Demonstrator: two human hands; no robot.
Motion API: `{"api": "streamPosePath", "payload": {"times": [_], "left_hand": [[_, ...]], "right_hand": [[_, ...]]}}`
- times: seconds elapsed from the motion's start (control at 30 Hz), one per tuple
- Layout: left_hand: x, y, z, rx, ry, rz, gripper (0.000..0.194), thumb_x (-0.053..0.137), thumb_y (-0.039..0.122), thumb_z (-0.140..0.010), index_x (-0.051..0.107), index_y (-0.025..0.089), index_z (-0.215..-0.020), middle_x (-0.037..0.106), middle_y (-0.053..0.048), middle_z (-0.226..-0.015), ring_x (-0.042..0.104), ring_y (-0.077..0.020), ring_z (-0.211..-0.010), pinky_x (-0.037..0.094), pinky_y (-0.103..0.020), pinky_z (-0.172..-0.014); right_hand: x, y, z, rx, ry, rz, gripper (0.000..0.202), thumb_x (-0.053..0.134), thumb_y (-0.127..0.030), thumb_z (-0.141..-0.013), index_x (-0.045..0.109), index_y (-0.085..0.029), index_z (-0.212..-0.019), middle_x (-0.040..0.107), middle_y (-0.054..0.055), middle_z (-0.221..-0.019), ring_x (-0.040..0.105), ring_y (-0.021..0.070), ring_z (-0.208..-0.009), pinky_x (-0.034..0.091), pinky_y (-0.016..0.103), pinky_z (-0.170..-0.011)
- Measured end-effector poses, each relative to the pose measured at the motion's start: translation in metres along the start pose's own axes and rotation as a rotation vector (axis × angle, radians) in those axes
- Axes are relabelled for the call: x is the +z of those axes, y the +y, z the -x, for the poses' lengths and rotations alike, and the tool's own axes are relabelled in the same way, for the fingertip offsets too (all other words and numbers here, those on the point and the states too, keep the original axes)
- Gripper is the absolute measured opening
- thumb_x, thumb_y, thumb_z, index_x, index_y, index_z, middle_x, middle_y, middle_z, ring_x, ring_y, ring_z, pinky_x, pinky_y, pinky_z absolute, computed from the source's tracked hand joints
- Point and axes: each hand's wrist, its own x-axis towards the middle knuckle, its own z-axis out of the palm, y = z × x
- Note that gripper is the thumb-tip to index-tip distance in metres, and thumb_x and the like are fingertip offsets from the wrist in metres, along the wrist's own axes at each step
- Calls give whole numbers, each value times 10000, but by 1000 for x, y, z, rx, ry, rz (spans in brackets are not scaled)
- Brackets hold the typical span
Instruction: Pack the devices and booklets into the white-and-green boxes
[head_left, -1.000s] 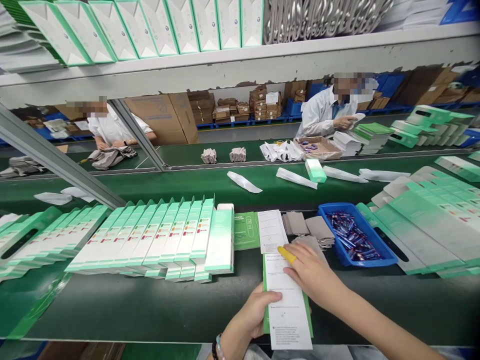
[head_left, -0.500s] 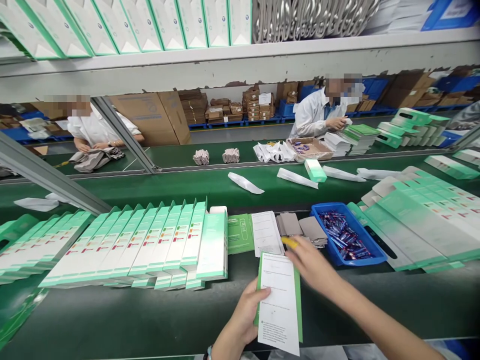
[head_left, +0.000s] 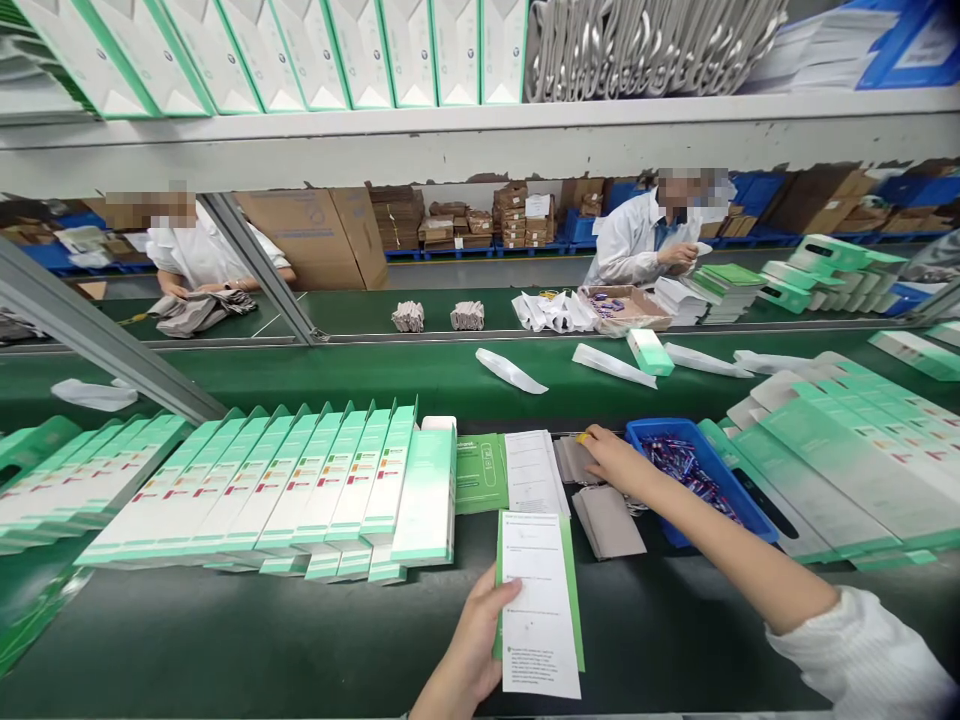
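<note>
My left hand [head_left: 484, 620] grips a green booklet [head_left: 574, 600] with a white printed leaflet [head_left: 536, 610] lying on top, thumb across the leaflet. My right hand [head_left: 609, 462], a yellow cover on one finger, reaches forward with its fingers curled over the far edge of a grey folded cloth [head_left: 571, 462] on a small stack. Nearer to me, more grey folded cloths [head_left: 611, 525] lie at an angle below my right wrist. To the left are a stack of white leaflets [head_left: 534, 470] and a stack of green booklets [head_left: 481, 475].
A blue bin [head_left: 761, 525] of small wrapped sticks stands right of my right forearm. Green-white cartons [head_left: 315, 490] lean in rows at left, with flat cartons [head_left: 832, 450] at right. White sleeves [head_left: 615, 366] lie on the belt behind. Two people work across; a loaded shelf [head_left: 450, 150] hangs above.
My right hand has moved forward from beside the held leaflet to the grey cloth stack. Some grey folded cloths now lie closer to me. My left hand still holds the booklet and leaflet.
</note>
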Motion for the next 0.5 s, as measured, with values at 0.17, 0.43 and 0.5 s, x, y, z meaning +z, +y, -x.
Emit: {"api": "streamPosePath", "payload": {"times": [0.17, 0.43, 0.5], "left_hand": [[8, 7, -1, 4, -18, -49, 421, 721, 222, -810, 608, 146, -1208, 751, -145, -1089, 705, -323, -995, 508, -383, -814], [8, 3, -3, 47, -68, -50, 430, 705, 238, -827, 609, 149, -1236, 748, -145, -1095, 697, -324, -1015, 505, -392, -830], [7, 0, -3, 52, -72, -49, 424, 698, 238, -834, 609, 148, -1239, 751, -146, -1083, 699, -323, -1011, 506, -383, -816]], "right_hand": [[5, 6, -3, 55, -11, -72, 466, 626, -196, -848, 514, -163, -1299, 557, 151, -1200, 608, 284, -1085, 479, 361, -898], [9, 10, -15, 150, 74, -192, 296, 660, -212, -831, 594, -149, -1112, 572, 165, -1170, 583, 297, -1100, 470, 390, -902], [9, 10, -19, 146, 86, -241, 307, 667, -186, -818, 589, -141, -1112, 591, 134, -1151, 590, 265, -1061, 474, 400, -894]]}}
